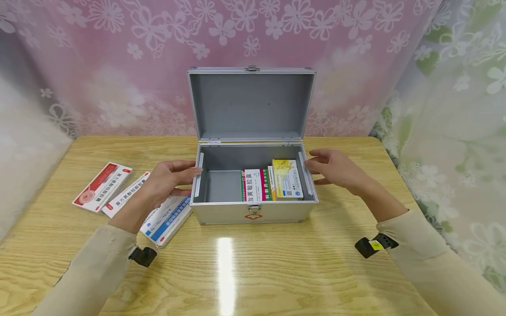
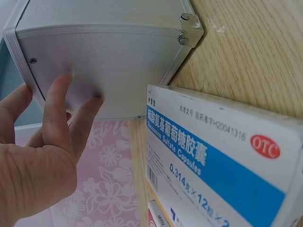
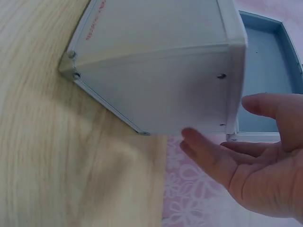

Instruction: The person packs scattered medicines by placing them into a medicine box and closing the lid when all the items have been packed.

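Observation:
A silver metal medicine case (image 1: 253, 213) with a red cross on its front stands with its lid (image 1: 253, 105) raised. My left hand (image 1: 174, 177) is at its left wall, the thumb at the rim and fingertips touching the outer side (image 2: 118, 71). At the right wall, my right hand (image 1: 336, 169) has its fingers loosely spread close to the outer side (image 3: 156, 90), the thumb near the rim. Inside the case, a white, red and green medicine box (image 1: 254, 184) and a yellow-and-white medicine box (image 1: 286, 180) fill the right part.
Left of the case lie a blue-and-white capsule box (image 1: 170, 221), a red-and-white box (image 1: 103, 186) and a narrow white box (image 1: 126, 195), partly behind my left wrist. The wooden table (image 1: 276, 272) ends at a pink floral cloth (image 1: 99, 66) behind the case.

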A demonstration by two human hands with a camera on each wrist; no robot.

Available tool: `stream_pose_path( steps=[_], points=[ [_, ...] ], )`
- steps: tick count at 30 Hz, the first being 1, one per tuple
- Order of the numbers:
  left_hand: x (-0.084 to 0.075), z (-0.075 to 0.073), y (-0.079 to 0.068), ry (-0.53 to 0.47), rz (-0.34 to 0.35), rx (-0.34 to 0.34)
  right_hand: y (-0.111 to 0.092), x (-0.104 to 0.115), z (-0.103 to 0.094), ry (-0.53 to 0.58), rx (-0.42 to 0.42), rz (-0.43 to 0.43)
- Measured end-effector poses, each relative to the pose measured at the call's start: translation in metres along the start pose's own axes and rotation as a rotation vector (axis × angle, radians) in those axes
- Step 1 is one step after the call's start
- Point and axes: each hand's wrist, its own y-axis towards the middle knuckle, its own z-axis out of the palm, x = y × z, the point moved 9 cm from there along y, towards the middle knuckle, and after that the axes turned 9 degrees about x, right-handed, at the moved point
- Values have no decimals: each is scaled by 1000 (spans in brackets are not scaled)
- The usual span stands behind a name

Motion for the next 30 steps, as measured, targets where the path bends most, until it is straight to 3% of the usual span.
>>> stream_pose_path(
  steps=[6, 26, 30],
  points=[
    [1, 1, 1, 4, -6, 1, 6, -11, 9, 137, 60, 22],
    [-3, 1, -2, 59, -11, 6, 7, -10, 12, 176, 74, 9],
    [-5, 0, -3, 126, 18, -2, 6, -10, 12, 176, 71, 12]
  ],
)
